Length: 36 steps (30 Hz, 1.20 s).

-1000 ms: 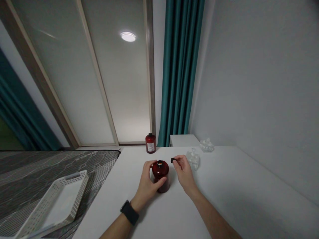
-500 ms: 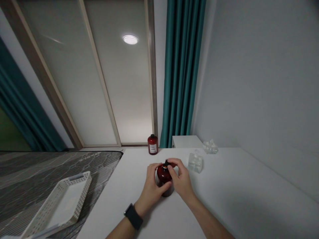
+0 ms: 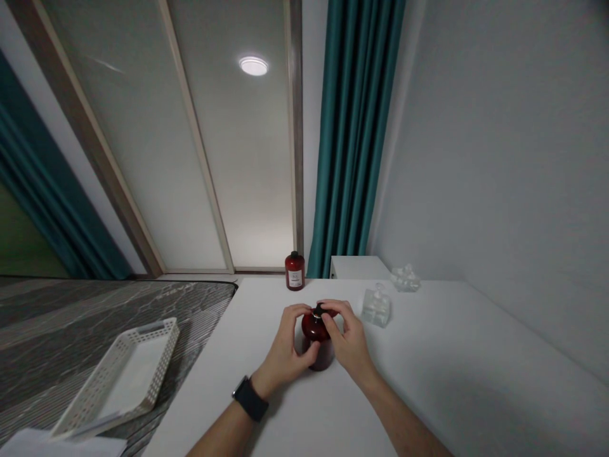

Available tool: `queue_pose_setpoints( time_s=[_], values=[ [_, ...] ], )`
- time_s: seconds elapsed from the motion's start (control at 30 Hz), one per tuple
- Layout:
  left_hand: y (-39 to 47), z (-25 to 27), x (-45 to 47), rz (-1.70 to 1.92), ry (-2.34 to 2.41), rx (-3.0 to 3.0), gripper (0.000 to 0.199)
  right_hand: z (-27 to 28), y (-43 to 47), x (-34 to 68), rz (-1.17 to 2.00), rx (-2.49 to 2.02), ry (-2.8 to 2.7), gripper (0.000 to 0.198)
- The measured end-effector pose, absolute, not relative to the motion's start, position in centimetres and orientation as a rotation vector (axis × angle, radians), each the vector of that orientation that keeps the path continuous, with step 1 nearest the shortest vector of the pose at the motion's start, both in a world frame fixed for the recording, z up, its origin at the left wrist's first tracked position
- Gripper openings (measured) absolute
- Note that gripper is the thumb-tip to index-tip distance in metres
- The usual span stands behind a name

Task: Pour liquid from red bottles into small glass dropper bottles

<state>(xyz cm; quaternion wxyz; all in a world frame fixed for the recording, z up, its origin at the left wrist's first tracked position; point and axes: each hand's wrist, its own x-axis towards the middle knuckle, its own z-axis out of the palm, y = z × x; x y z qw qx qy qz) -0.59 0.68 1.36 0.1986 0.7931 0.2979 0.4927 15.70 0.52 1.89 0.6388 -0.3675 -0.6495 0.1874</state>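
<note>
A dark red glossy bottle with a black cap stands upright on the white table. My left hand is wrapped round the bottle's left side, its thumb across the front. With thumb and fingers, my right hand pinches the black cap at the top. Part of the bottle is hidden behind my fingers. Farther back, a second red bottle with a white label and black top stands near the table's far edge. To the right sits a clear, square-sided container.
A crumpled clear plastic-looking thing lies at the far right of the table, by the wall. A white perforated basket is at lower left, beyond the table's left edge. Behind the table stands a white box-like cabinet.
The view has shifted slightly, so the things on the table appear a little higher and farther right. My hands remain on the bottle and cap, with the right fingers slightly shifted.
</note>
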Motion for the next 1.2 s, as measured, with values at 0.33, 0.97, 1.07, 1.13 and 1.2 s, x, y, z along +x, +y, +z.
queue_pose_setpoints(
  time_s=[0.33, 0.97, 1.07, 1.13, 1.2],
  values=[
    [0.5, 1.3, -0.5, 1.430, 0.894, 2.251, 0.048, 2.6, 0.1, 15.9, 0.380, -0.859, -1.600, 0.016],
    [0.5, 1.3, -0.8, 1.372, 0.827, 2.340, 0.060, 1.9, -0.1, 16.0, 0.385, -0.926, -1.566, 0.036],
    [0.5, 1.2, -0.8, 1.376, 0.831, 2.335, 0.059, 1.9, -0.2, 16.1, 0.405, -0.924, -1.581, 0.039],
    [0.6, 1.2, -0.8, 1.372, 0.836, 2.336, 0.059, 1.8, -0.2, 16.1, 0.400, -0.915, -1.578, 0.041],
    [0.6, 1.1, -0.8, 1.368, 0.842, 2.338, 0.060, 1.8, -0.2, 16.1, 0.379, -0.906, -1.578, 0.041]
  ],
)
